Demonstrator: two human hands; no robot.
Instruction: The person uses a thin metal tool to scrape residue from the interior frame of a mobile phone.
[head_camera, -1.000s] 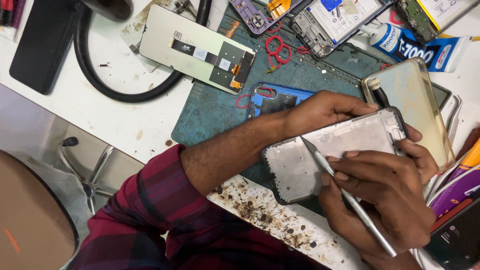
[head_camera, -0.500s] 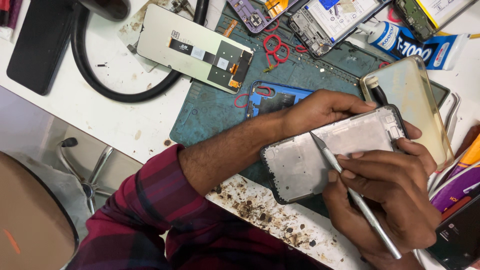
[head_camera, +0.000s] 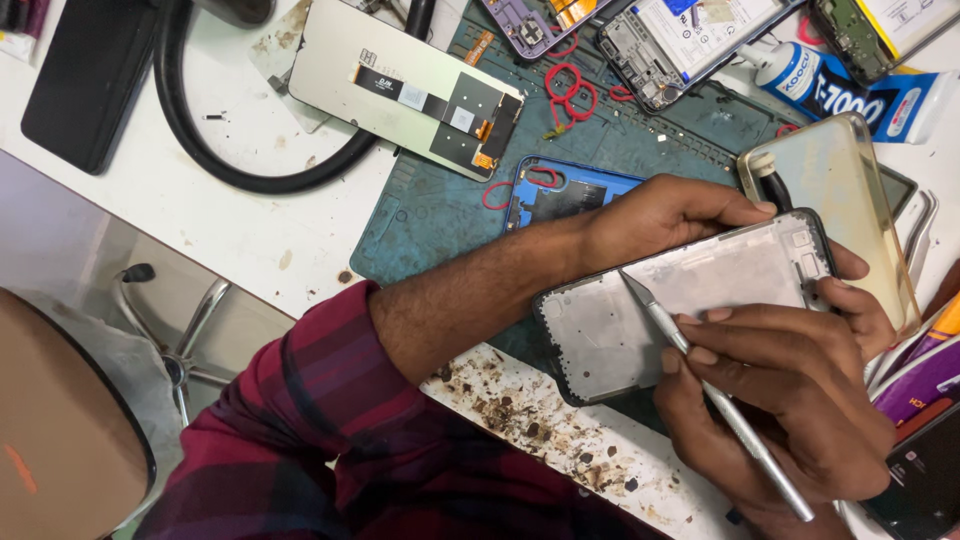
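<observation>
The phone frame (head_camera: 690, 310), a bare grey middle shell with a black rim, is held tilted above the green work mat (head_camera: 430, 215) at the near edge of the tabletop (head_camera: 200, 215). In the head view the left hand (head_camera: 680, 215) clasps its far long edge, fingers curled over the rim. The right hand (head_camera: 790, 400) pinches a thin metal scalpel (head_camera: 715, 395) like a pen, its blade tip resting on the inner face of the frame near the upper rim.

My judgement: the blade could skid off the smooth plate towards the left thumb, or gouge the frame, if pressed too hard. Loose debris (head_camera: 530, 420) lies just below. The frame sits between both hands, right fingertips touching its lower edge.
</observation>
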